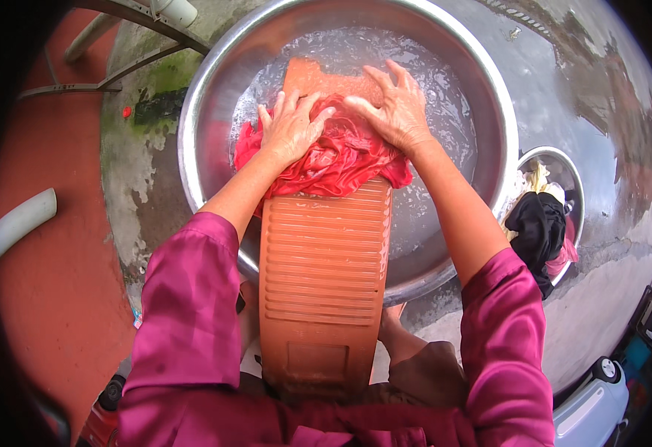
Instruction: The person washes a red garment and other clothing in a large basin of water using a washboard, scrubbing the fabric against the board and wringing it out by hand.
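A wet red cloth (340, 162) lies bunched across an orange ribbed washboard (321, 262). My left hand (291, 127) rests on the cloth's left part, palm down and fingers spread. Over its right edge is my right hand (397, 114), fingers apart and pointing away from me; I cannot tell how much of it touches the cloth. The washboard slants from my lap into a large round metal basin (190, 128). Sudsy water (443, 106) surrounds its far end, which has a notched edge. Some of the cloth hangs off the board's left side.
A smaller metal basin (578, 190) stands to the right, holding black cloth (535, 223) and other pale and pink pieces. Metal frame bars (141, 67) reach in at upper left. A pale pipe (24, 220) lies over the red floor (52, 313). Wet concrete (555, 84) extends right.
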`<move>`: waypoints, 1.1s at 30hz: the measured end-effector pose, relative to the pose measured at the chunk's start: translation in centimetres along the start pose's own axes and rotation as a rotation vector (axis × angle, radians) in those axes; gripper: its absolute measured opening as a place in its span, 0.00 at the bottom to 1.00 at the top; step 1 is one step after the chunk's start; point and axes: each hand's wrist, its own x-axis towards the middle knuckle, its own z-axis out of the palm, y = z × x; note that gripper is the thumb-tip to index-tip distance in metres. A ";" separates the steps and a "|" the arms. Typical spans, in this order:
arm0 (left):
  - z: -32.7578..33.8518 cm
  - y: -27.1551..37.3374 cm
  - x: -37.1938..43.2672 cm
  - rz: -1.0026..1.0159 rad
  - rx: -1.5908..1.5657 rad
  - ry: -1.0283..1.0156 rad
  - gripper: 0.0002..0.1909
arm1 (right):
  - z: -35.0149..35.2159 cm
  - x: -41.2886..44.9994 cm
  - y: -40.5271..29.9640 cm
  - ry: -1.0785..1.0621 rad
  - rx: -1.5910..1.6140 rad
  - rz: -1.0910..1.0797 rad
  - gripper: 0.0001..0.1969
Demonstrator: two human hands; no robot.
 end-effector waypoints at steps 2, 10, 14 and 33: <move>0.0 -0.8 -1.3 0.106 -0.026 0.019 0.29 | 0.5 -0.6 1.6 -0.114 0.352 0.408 0.43; -1.2 -1.4 -20.8 0.695 -0.311 -0.053 0.27 | -5.6 -18.3 -8.5 -0.371 0.258 -0.348 0.21; 0.4 1.3 -13.3 0.571 -0.267 0.167 0.13 | -1.3 -11.1 -4.7 -0.410 0.245 -0.585 0.15; 0.3 0.1 -15.8 0.623 -0.357 0.119 0.14 | -1.4 -15.6 -8.1 -0.373 0.339 -0.303 0.21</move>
